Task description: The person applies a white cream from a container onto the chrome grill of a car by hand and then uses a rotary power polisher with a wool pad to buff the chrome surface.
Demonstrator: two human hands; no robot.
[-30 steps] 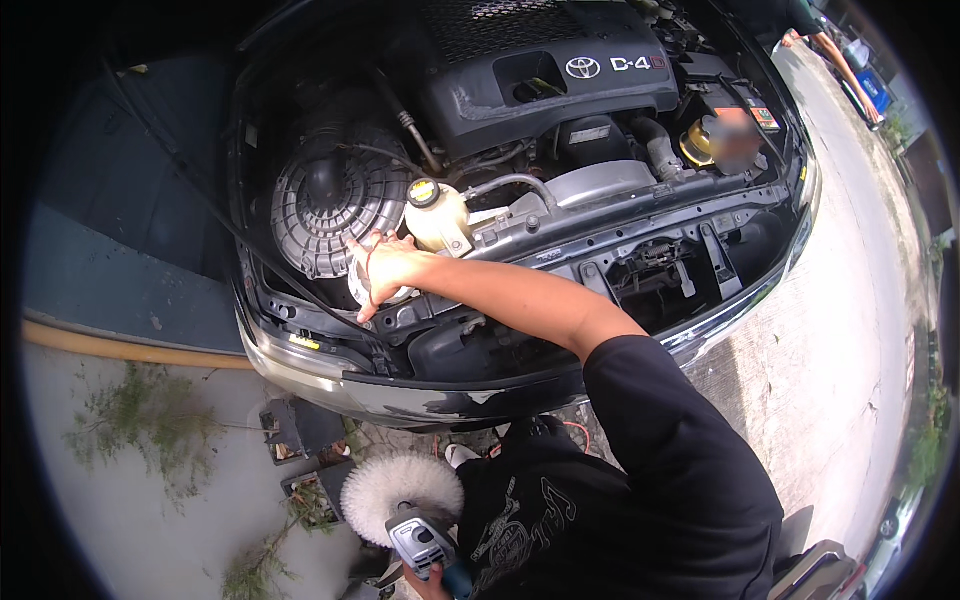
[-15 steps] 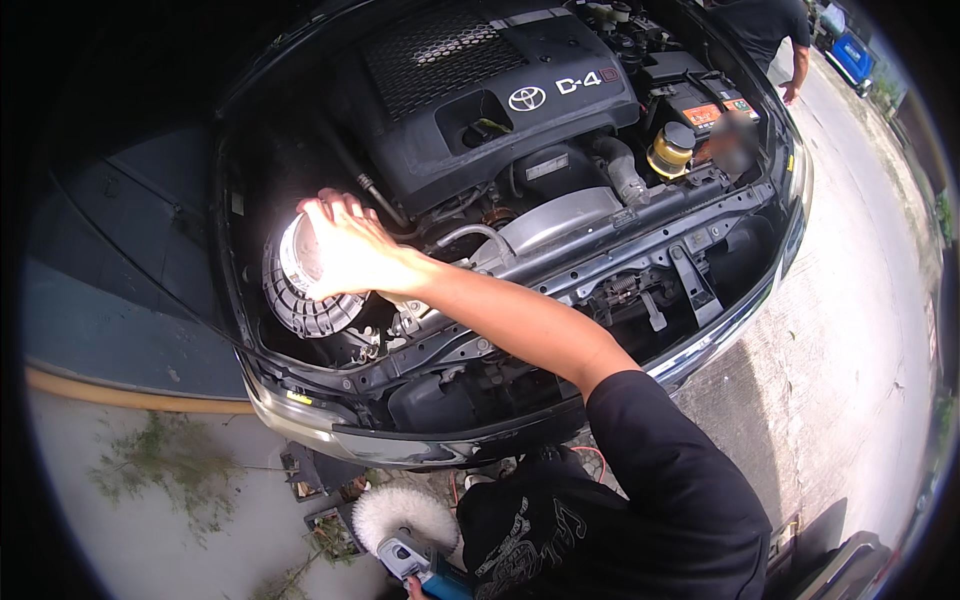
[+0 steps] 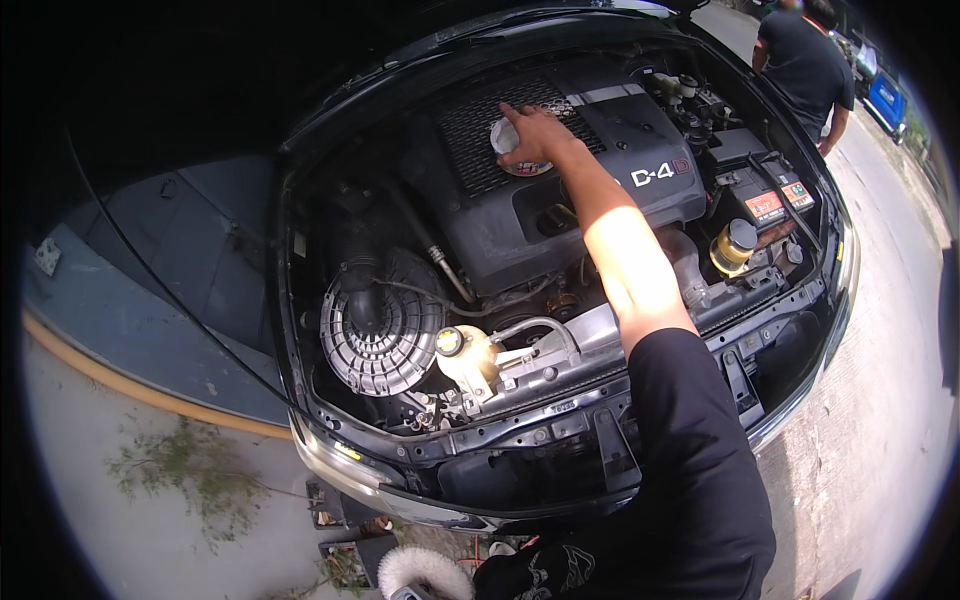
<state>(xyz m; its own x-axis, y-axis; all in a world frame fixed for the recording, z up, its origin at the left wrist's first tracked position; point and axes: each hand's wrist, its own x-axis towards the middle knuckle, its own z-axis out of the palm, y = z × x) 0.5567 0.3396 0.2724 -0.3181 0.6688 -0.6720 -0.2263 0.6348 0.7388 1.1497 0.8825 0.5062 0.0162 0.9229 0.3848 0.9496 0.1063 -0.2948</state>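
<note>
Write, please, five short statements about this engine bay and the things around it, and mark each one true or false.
1. The right hand holds a round container. True.
2. The pale reservoir is beside the ribbed round housing. True.
3. The container is above the battery. False: it is at the mesh part of the black engine cover.
4. The fluffy pad at the lower edge is red. False: it is white.
5. Another person wears a yellow shirt. False: the shirt is dark.

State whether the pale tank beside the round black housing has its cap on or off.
On: the black cap sits atop the pale tank, with no open mouth showing.
</note>
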